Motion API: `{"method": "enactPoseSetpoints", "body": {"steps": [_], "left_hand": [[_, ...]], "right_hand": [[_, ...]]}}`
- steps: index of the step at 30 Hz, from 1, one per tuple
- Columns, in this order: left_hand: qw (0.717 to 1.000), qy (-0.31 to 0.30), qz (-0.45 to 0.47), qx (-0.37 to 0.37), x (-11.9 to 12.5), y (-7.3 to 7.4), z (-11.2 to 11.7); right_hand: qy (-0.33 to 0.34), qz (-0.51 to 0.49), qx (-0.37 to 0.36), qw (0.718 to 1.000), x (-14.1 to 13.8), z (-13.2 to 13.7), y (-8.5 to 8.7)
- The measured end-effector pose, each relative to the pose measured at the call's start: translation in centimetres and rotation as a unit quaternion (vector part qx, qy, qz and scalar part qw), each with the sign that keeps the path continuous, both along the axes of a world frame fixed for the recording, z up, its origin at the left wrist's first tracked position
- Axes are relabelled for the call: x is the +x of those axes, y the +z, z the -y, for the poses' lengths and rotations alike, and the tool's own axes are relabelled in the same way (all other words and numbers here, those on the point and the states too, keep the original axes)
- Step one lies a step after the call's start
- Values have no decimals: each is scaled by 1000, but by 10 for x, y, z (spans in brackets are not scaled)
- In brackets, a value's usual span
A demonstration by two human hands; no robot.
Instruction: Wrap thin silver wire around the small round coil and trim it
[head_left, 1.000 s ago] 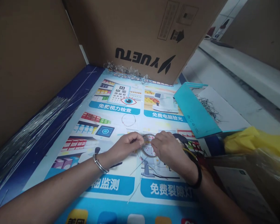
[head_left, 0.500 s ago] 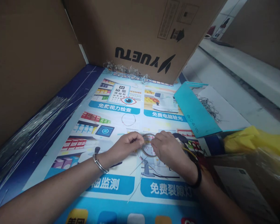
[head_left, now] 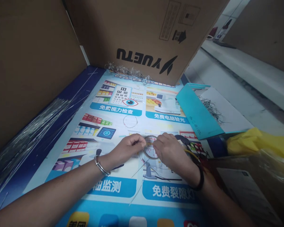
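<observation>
Left hand, head view: the thumb and fingers of the left hand [head_left: 130, 146] are pinched together at the ring's left edge; what is gripped between them is too small to tell.
Right hand: the right hand [head_left: 169, 151] is curled narrowly over the ring's right edge, and that part is hidden by it.
Ring: the dark ring [head_left: 148, 155] is held between the hands, above the poster [head_left: 119, 124].
Strands: thin strands [head_left: 138, 168] are seen below the ring, spread toward the near side.
Wrists: a silver bracelet [head_left: 101, 166] is worn on the left, a black band [head_left: 200, 178] on the right.
Loop: a thin loop [head_left: 130, 121] is laid on the poster, beyond the left hand.
Left side: a wire bundle [head_left: 47, 116] is laid beside a cardboard panel [head_left: 30, 56].
Back: clear pieces [head_left: 127, 71] are heaped against the carton [head_left: 142, 34], whose lettering is upside down.
Right side: a wire tangle [head_left: 211, 108] is partly hidden by the teal flap [head_left: 198, 113]; yellow material [head_left: 257, 142] is placed nearer.
</observation>
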State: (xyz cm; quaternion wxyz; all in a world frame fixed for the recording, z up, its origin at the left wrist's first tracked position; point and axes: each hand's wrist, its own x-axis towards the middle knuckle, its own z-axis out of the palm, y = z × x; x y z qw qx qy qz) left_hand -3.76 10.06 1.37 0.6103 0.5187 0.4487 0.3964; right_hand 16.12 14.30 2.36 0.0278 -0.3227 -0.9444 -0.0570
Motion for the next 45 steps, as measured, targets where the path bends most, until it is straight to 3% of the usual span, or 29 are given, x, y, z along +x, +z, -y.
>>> {"method": "enactPoseSetpoints", "body": {"steps": [8,19,25,31,36,45], "left_hand": [[1000,1,-3,0,0,-1,0],[1000,5,-12,-14,1,-11,1],[1000,1,-2,-12,0,-13,0],[1000,-1,-5,-11,1,-12,0],[1000,0,-4,-11,2,-12,0],[1000,-4,-17,1,1,-11,2]], "right_hand": [[10,3,-5,1000,2,-3,-1],[-11,-23,-27,999,8,-12,13],[7,-2,-44,999,6,-9,10],[35,21,-7,999,3,-6,1],[45,41,19,998,-4,-3,3],[34,37,-1,999,-3,-7,0]]}}
